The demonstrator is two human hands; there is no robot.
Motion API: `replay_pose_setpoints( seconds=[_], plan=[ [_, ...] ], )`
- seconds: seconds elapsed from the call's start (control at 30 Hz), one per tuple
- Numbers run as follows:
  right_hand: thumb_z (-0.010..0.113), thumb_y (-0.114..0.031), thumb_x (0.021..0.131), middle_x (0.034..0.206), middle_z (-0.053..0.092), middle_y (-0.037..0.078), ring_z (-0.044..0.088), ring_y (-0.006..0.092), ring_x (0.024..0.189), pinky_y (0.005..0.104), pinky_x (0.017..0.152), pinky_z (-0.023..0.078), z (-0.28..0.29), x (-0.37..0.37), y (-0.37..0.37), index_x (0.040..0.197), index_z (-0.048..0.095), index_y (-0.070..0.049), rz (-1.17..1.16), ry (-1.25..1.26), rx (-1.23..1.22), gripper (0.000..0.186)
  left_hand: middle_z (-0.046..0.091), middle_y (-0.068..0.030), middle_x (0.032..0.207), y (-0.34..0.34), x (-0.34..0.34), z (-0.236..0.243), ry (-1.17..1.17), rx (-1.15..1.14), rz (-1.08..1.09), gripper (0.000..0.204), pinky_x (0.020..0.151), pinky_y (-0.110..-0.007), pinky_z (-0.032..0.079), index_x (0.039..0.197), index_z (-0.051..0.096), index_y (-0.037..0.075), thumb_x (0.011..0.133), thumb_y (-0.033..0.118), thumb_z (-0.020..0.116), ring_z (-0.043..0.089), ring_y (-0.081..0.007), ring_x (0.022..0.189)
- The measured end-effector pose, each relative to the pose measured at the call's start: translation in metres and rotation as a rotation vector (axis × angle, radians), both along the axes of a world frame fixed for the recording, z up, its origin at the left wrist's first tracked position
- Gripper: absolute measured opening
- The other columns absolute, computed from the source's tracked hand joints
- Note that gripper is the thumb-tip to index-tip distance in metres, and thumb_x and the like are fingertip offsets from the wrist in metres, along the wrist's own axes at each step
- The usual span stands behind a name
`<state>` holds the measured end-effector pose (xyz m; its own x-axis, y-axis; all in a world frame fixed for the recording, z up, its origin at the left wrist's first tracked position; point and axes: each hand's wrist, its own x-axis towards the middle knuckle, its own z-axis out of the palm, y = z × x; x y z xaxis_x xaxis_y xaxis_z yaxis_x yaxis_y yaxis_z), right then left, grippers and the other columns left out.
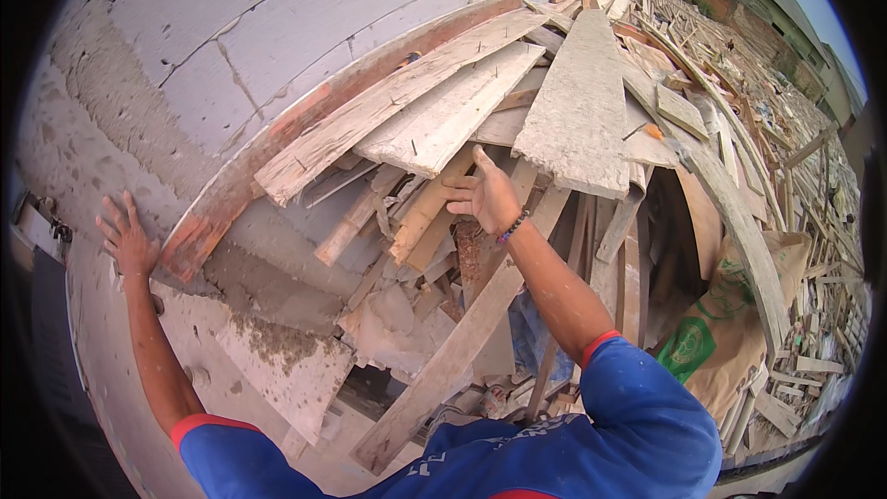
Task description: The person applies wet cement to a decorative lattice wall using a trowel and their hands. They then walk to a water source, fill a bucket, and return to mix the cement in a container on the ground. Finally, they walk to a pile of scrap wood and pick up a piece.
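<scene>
My left hand (129, 238) lies with fingers spread against the rough grey wall (88, 152), beside the lower end of a reddish-brown board (217, 212). My right hand (488, 196) is open, palm turned up and fingers apart, at the end of a pale plank with nails sticking up (448, 120). Its fingertips reach the plank's lower edge; whether they press on it I cannot tell. A longer nailed plank (370, 111) overlaps on the left. To the right lies a wide, cement-crusted board (582, 102). Broken timber ends (430, 212) jut out just left of my right hand.
Scrap wood (739, 111) runs far back along the block wall (277, 37). A long beam (453, 356) slants below my right forearm. At the right are a brown sack with a green print (748, 314) and a curved plank (739, 222). A concrete slab (286, 370) sits lower left.
</scene>
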<state>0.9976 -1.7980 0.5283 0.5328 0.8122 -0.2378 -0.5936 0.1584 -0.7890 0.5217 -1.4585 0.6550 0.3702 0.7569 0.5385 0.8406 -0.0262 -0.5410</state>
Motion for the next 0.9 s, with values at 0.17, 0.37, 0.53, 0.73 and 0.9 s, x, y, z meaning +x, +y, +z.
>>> replay_pose_setpoints(
  seconds=[0.17,0.37,0.53,0.73,0.9],
  plan=[
    [0.051,-0.024,0.088,0.111,0.051,0.023,0.057,0.0367,0.096,0.0517,0.071,0.051,-0.012,0.018,0.066,0.127,0.031,0.002,0.024,0.124,0.212,0.051,-0.009,-0.0062,0.150,-0.002,0.007,-0.003,-0.199,0.001,-0.052,0.103,0.101,-0.063,0.021,0.144,0.002,0.029,0.060,0.011,0.060,-0.002,-0.0465,0.133],
    [0.052,-0.015,0.081,0.100,0.055,0.020,0.061,0.0340,0.084,0.0496,0.069,0.055,0.065,0.008,0.087,0.103,0.050,0.005,-0.199,-0.072,-0.013,0.030,-0.009,-0.0047,0.150,-0.006,0.007,-0.002,-0.213,0.019,-0.023,0.103,0.101,-0.063,0.019,0.144,0.002,0.029,0.060,0.008,0.058,-0.004,-0.0452,0.134],
    [0.052,-0.018,0.078,0.101,0.054,0.018,0.057,0.0334,0.093,0.0493,0.070,0.056,0.169,0.044,0.080,0.103,0.052,0.000,-0.242,-0.289,-0.084,0.031,-0.010,-0.0044,0.150,-0.006,0.006,-0.004,-0.218,0.017,-0.033,0.103,0.101,-0.063,0.019,0.144,0.002,0.030,0.060,0.008,0.059,-0.004,-0.0445,0.134],
    [0.046,-0.017,0.085,0.103,0.059,0.020,0.059,0.0313,0.095,0.0395,0.079,0.054,0.275,0.139,0.011,0.110,0.050,0.005,-0.144,-0.224,0.020,0.033,-0.012,-0.0031,0.150,-0.001,0.002,-0.004,-0.213,0.025,0.002,0.103,0.101,-0.063,0.019,0.143,0.000,0.030,0.061,0.009,0.059,-0.004,-0.0432,0.134],
    [0.055,0.008,0.073,0.093,0.064,0.016,0.062,0.0244,0.087,0.0346,0.081,0.052,0.278,0.196,-0.069,0.101,0.059,0.004,0.035,-0.893,0.205,0.028,-0.012,-0.0027,0.150,-0.005,0.014,-0.005,-0.221,0.007,-0.026,0.103,0.100,-0.064,0.020,0.144,0.001,0.030,0.061,0.008,0.058,-0.004,-0.0431,0.134]
  ],
)
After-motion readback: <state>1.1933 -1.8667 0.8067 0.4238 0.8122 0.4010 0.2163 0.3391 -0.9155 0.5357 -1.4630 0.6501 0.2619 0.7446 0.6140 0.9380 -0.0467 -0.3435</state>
